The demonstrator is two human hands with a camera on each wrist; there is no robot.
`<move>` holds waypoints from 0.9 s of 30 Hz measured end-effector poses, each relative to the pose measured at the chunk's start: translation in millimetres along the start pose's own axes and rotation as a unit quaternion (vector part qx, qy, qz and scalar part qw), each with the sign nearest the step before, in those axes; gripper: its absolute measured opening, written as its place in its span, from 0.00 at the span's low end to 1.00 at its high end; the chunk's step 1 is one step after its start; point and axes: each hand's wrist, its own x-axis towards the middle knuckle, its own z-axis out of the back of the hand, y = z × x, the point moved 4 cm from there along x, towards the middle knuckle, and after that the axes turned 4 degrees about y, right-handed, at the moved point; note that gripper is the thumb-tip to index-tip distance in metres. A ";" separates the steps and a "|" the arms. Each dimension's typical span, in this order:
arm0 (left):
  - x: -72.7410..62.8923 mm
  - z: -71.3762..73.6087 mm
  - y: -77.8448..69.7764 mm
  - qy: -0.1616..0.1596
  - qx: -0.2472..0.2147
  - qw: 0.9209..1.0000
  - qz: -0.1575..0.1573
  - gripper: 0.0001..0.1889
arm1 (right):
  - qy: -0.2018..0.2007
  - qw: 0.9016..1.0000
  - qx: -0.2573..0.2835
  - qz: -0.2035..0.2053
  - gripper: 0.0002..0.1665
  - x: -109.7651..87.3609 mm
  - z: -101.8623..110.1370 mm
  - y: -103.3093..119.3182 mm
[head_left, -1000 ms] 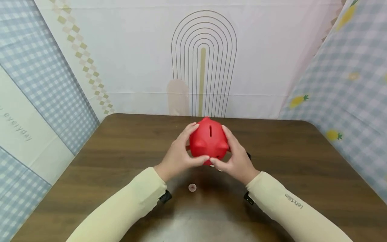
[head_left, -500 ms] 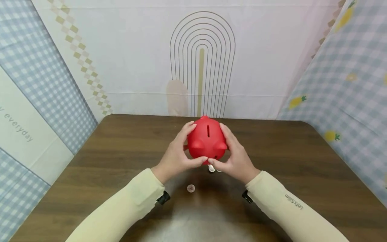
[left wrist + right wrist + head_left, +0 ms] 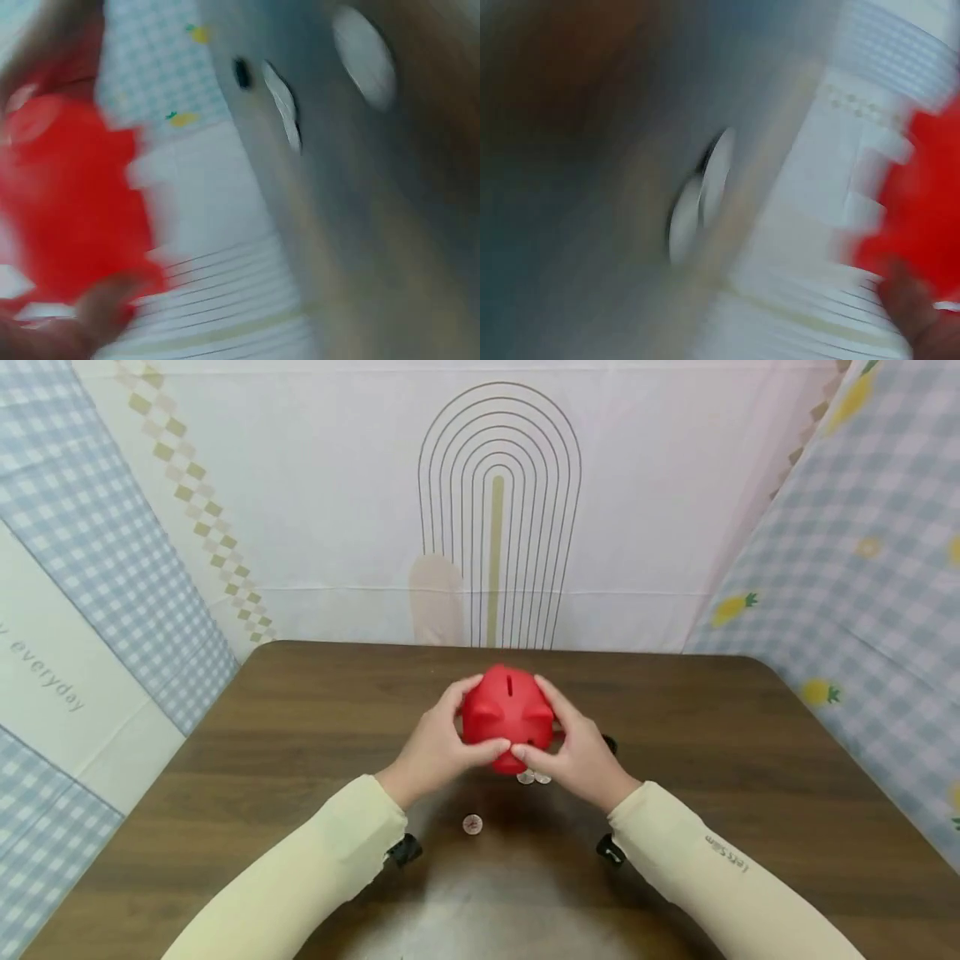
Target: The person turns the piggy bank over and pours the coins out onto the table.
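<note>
A red piggy bank [image 3: 507, 714] is held up over the table between both hands, its coin slot on top and its snout toward me. From the left side my left hand [image 3: 442, 743] grips it, thumb across the front. My right hand [image 3: 585, 747] grips the other side, the two thumbs nearly meeting above the snout. Two coins [image 3: 526, 777] lie side by side on the table just below the piggy bank, partly behind the right thumb. Another coin [image 3: 472, 824] lies nearer, between the forearms. Both wrist views blur the piggy bank [image 3: 75, 195].
The dark wooden table [image 3: 322, 727] runs back to a white patterned cloth [image 3: 337, 510]. Checked cloth [image 3: 847, 610] hangs at the sides. A small black object [image 3: 611, 744] shows behind the right hand; its kind is unclear.
The piggy bank has tipped so its slot faces farther back and its snout shows more. Both hands turned with it, still gripping. The two coins under it are more exposed; the nearer coin stays put.
</note>
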 end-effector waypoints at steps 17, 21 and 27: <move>1.2 2.5 17.6 0.017 -0.040 0.994 0.101 0.39 | 0.050 0.988 0.040 -0.137 0.50 2.3 -10.1 -5.2; -6.1 5.5 0.6 -0.009 -0.010 0.999 -0.030 0.43 | -0.006 1.000 -0.007 0.021 0.55 2.3 -3.6 7.5; -6.8 6.1 1.8 -0.015 0.017 0.998 -0.064 0.42 | -0.012 0.999 -0.018 0.047 0.52 4.8 -5.2 6.3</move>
